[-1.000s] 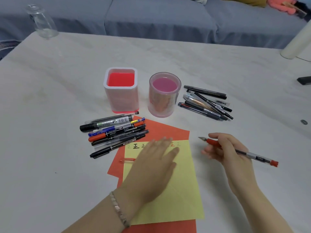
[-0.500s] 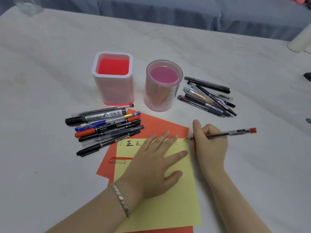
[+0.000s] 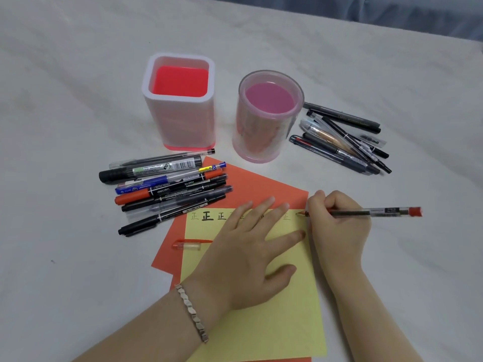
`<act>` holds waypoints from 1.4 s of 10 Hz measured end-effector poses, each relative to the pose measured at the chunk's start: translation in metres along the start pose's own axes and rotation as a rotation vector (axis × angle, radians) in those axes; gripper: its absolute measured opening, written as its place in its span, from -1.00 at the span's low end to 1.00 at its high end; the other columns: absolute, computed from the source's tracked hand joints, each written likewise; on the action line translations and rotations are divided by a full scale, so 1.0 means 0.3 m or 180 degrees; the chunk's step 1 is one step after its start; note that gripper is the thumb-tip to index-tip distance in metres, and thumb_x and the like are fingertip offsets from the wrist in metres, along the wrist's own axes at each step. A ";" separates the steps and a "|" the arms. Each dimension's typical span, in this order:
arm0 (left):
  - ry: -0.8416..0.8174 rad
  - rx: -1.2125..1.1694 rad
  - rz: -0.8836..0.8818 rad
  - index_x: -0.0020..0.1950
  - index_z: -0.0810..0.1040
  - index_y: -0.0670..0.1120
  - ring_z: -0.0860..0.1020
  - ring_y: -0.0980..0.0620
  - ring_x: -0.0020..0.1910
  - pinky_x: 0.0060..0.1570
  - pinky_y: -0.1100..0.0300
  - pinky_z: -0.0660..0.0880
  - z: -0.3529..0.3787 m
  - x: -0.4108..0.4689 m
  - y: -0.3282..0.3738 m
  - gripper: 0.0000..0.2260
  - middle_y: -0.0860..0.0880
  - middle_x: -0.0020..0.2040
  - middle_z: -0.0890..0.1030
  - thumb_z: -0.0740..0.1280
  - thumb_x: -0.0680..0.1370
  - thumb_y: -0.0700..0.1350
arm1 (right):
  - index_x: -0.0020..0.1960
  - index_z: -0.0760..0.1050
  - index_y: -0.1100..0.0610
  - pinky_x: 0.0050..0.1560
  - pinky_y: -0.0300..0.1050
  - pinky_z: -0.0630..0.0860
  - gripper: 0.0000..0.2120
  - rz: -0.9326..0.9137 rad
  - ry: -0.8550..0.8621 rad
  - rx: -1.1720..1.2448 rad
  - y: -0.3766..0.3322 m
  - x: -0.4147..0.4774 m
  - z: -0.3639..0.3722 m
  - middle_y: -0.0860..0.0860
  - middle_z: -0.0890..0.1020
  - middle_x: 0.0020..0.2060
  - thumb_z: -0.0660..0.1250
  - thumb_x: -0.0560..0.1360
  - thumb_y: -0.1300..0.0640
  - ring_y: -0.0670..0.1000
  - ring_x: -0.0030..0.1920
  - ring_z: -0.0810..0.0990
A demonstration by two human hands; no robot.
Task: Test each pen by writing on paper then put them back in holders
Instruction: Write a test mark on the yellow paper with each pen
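My right hand (image 3: 338, 226) grips a red gel pen (image 3: 376, 212), its tip touching the top right corner of the yellow paper (image 3: 274, 320). My left hand (image 3: 251, 254) lies flat with spread fingers on that paper, covering part of a row of written characters. The yellow sheet lies on orange paper (image 3: 251, 184). The pen's red cap (image 3: 190, 244) lies at the yellow sheet's left edge. A square holder (image 3: 180, 142) and a round holder (image 3: 258, 142) stand behind, both without pens. Several pens (image 3: 170, 189) lie left of the paper, several more pens (image 3: 345, 142) right of the round holder.
The white marble-look table (image 3: 65, 257) spreads around everything. A blue-grey sofa (image 3: 418, 14) runs along the far edge at the top right.
My right hand swung the red pen round and brought its tip down to the yellow sheet's top right corner. The left hand stayed flat on the paper. The camera tilted down and closer.
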State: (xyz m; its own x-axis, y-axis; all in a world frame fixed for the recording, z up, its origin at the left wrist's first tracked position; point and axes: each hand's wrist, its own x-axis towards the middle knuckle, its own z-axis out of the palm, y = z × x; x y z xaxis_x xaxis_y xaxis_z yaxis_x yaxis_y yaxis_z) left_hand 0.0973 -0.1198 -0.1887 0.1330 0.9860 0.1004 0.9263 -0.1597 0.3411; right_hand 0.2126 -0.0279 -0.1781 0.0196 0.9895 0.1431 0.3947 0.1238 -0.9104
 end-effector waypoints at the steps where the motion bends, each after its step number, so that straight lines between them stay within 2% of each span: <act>1: 0.0004 -0.0013 -0.0006 0.28 0.47 0.16 0.23 -0.06 0.43 0.37 -0.03 0.07 -0.002 0.001 0.000 -0.60 -0.05 0.41 0.37 0.16 0.47 0.18 | -0.47 0.24 0.33 -0.43 -0.22 0.23 -0.66 -0.0003 -0.0014 -0.0007 0.001 0.002 0.000 0.21 0.34 -0.54 0.24 0.36 0.15 -0.05 -0.49 0.27; 3: -0.0004 -0.0014 -0.0019 0.27 0.48 0.16 0.22 -0.06 0.43 0.38 -0.01 0.05 -0.002 0.003 0.002 -0.60 -0.05 0.41 0.37 0.16 0.46 0.18 | -0.50 0.23 0.25 -0.46 -0.31 0.22 -0.66 0.0000 -0.0041 -0.0090 0.002 -0.001 0.002 0.24 0.36 -0.55 0.24 0.35 0.13 -0.07 -0.51 0.28; 5: 0.0043 -0.0042 -0.0018 0.28 0.48 0.16 0.24 -0.06 0.42 0.37 -0.02 0.08 -0.004 0.004 0.004 -0.60 -0.06 0.40 0.39 0.18 0.46 0.17 | -0.46 0.24 0.35 -0.45 -0.29 0.19 -0.66 -0.0033 0.0113 -0.0137 0.004 0.002 -0.002 0.30 0.32 -0.53 0.23 0.35 0.16 -0.07 -0.49 0.23; 6: 0.0043 -0.0042 -0.0019 0.29 0.47 0.17 0.24 -0.06 0.43 0.37 -0.02 0.09 -0.003 0.003 0.002 -0.59 -0.05 0.40 0.38 0.18 0.46 0.18 | -0.48 0.23 0.32 -0.44 -0.28 0.20 -0.67 -0.0003 0.0069 -0.0043 0.006 0.008 -0.002 0.22 0.30 -0.55 0.23 0.35 0.15 -0.08 -0.49 0.24; 7: 0.0042 -0.0048 -0.0021 0.28 0.48 0.16 0.25 -0.06 0.43 0.37 -0.03 0.09 -0.001 0.004 0.002 -0.60 -0.05 0.40 0.38 0.18 0.46 0.17 | -0.47 0.26 0.34 -0.44 -0.25 0.23 -0.67 0.0001 0.0027 -0.0049 0.008 0.008 -0.002 0.29 0.36 -0.53 0.24 0.35 0.15 -0.04 -0.49 0.27; 8: 0.0029 -0.0031 -0.0021 0.28 0.48 0.16 0.24 -0.06 0.43 0.37 -0.03 0.09 0.000 0.005 0.002 -0.60 -0.05 0.41 0.38 0.18 0.46 0.18 | -0.48 0.25 0.35 -0.45 -0.30 0.23 -0.68 0.0021 0.0016 -0.0020 0.007 0.005 -0.001 0.30 0.34 -0.54 0.24 0.33 0.17 -0.06 -0.50 0.26; 9: 0.0020 -0.0018 -0.0022 0.28 0.47 0.17 0.23 -0.06 0.43 0.37 -0.03 0.09 -0.001 0.004 0.001 -0.60 -0.05 0.41 0.37 0.18 0.47 0.18 | -0.49 0.20 0.32 -0.48 -0.37 0.20 -0.69 0.0041 0.0019 0.0006 0.011 0.007 -0.001 0.11 0.24 -0.59 0.23 0.30 0.20 -0.08 -0.50 0.23; 10: 0.0026 -0.0030 -0.0017 0.28 0.47 0.17 0.22 -0.05 0.44 0.37 -0.04 0.10 -0.001 0.003 -0.001 -0.60 -0.05 0.41 0.37 0.19 0.47 0.18 | -0.50 0.19 0.30 -0.48 -0.38 0.19 -0.70 0.0071 0.0042 0.0019 0.013 0.006 -0.002 0.02 0.25 -0.60 0.23 0.29 0.19 -0.09 -0.52 0.22; 14: 0.0012 -0.0022 -0.0016 0.29 0.46 0.17 0.22 -0.05 0.44 0.37 -0.03 0.09 -0.001 0.003 0.000 -0.60 -0.05 0.42 0.36 0.18 0.47 0.18 | -0.49 0.23 0.34 -0.47 -0.38 0.19 -0.69 -0.0013 0.0099 0.0074 0.013 0.005 -0.003 0.10 0.27 -0.58 0.23 0.32 0.20 -0.09 -0.52 0.23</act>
State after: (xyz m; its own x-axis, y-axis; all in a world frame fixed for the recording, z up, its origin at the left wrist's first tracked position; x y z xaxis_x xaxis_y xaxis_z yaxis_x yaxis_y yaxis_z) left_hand 0.0974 -0.1190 -0.1881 0.1272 0.9866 0.1023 0.9245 -0.1553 0.3481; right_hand 0.2151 -0.0260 -0.1810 0.0466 0.9863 0.1584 0.3736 0.1299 -0.9185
